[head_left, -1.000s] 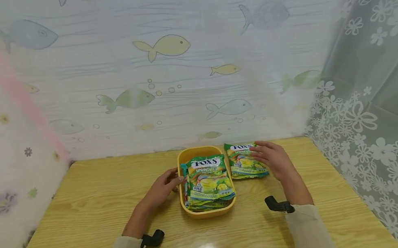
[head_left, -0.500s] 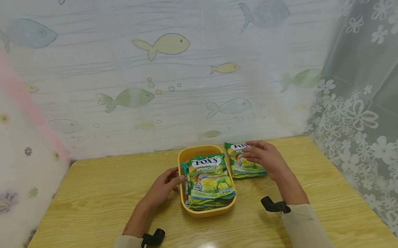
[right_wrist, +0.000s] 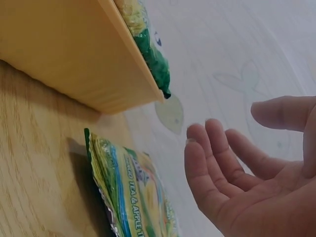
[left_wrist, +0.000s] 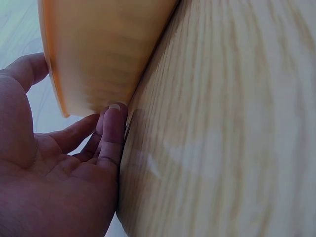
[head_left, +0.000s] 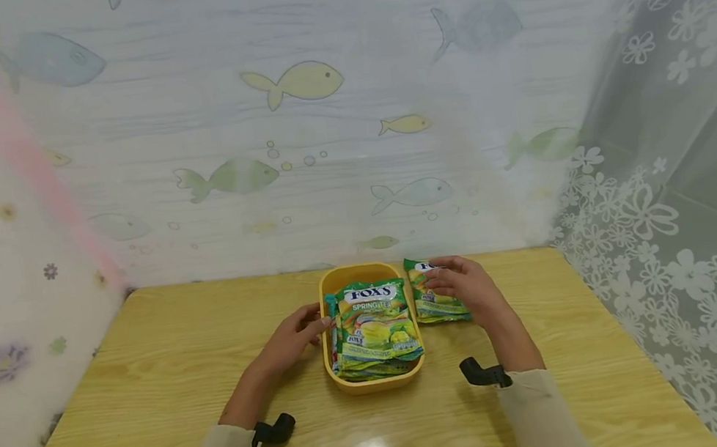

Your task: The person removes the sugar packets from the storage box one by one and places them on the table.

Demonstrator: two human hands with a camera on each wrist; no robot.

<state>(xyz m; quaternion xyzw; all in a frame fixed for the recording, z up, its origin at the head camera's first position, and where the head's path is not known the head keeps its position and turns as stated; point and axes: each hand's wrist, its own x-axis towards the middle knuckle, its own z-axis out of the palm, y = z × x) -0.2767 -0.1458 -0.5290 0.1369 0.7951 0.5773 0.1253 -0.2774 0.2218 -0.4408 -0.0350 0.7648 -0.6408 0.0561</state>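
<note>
A yellow plastic bin (head_left: 377,386) stands on the table, holding green bags of Fox's candy (head_left: 377,325) laid flat in a stack. A narrow blue-and-red packet (head_left: 334,337) is tucked along its left side. My left hand (head_left: 289,343) rests against the bin's left wall; in the left wrist view the thumb touches the rim and relaxed fingers touch the wall low down. Right of the bin lies another Fox's candy bag (head_left: 437,303). Over it hovers my right hand (head_left: 472,291), fingers loosely bent and holding nothing; the right wrist view shows a gap between hand and bag.
The wooden table (head_left: 182,361) reaches back to a fish-print curtain (head_left: 310,148). Flower-patterned sheeting (head_left: 663,277) hangs along the right side, with another printed sheet (head_left: 16,307) on the left. A black wrist camera (head_left: 482,373) sits on each wrist.
My right hand has moved left above the loose candy bag, toward the bin, covering more of the bag's print. The left hand, bin and bags have stayed in place.
</note>
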